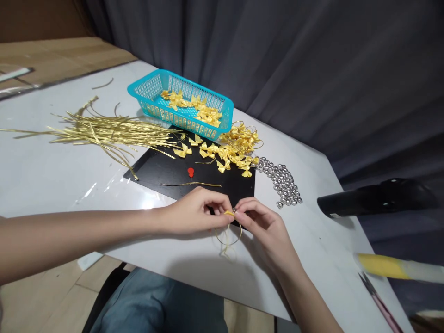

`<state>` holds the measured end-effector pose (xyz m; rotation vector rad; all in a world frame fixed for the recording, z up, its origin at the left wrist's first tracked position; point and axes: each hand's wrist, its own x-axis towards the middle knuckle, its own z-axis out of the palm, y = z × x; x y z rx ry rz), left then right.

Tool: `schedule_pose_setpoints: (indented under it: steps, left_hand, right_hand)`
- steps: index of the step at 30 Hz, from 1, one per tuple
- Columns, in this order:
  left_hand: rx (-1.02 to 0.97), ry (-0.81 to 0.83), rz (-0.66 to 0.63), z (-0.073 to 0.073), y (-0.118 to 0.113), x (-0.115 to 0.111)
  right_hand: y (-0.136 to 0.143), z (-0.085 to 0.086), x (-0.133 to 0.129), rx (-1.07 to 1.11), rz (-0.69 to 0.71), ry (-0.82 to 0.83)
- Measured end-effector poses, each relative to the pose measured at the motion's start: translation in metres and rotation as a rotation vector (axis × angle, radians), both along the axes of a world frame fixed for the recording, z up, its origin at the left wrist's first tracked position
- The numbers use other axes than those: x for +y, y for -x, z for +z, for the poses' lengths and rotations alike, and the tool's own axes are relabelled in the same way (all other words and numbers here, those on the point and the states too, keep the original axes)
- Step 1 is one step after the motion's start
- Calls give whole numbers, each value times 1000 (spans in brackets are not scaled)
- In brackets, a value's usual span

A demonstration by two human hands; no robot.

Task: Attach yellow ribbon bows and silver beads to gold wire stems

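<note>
My left hand [204, 210] pinches a yellow ribbon piece at the top of a thin gold wire ring [239, 237]. Close beside it, my right hand [265, 219] has its fingertips closed on the same ring, with a small silvery bit between them. Thin yellow strands dangle below the ring. Beyond my hands, a black mat [152, 167] carries yellow bows [224, 155], a small red piece [190, 172] and a short gold wire [190, 184].
A turquoise basket [138, 90] holds more bows. Gold wires [111, 132] lie left, silver bells [282, 182] right. Also at the right are a black cylindrical object [374, 200], a yellow-and-white tool [388, 267] and pink-handled scissors [379, 303]. A dark curtain hangs behind.
</note>
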<state>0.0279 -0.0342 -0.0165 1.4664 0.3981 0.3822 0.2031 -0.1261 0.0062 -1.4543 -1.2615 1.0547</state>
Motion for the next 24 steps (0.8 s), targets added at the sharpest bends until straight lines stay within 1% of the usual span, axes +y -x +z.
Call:
schedule_pose_setpoints:
  steps: [4,11,16,24]
  left_hand:
    - [35,-90,3,-1,-1,2]
    - [41,-139,13,-1,-1,2]
    - [51,-197,16,-1,0,1]
    - [50,-201,26,1,-2,1]
  right_hand:
    - [0,0,-1,0,14,9]
    - [2,-1,-2,-5,19,-10]
    - [0,0,-2,10,-14,-22]
    - [-3,1,-1,49,-80,-44]
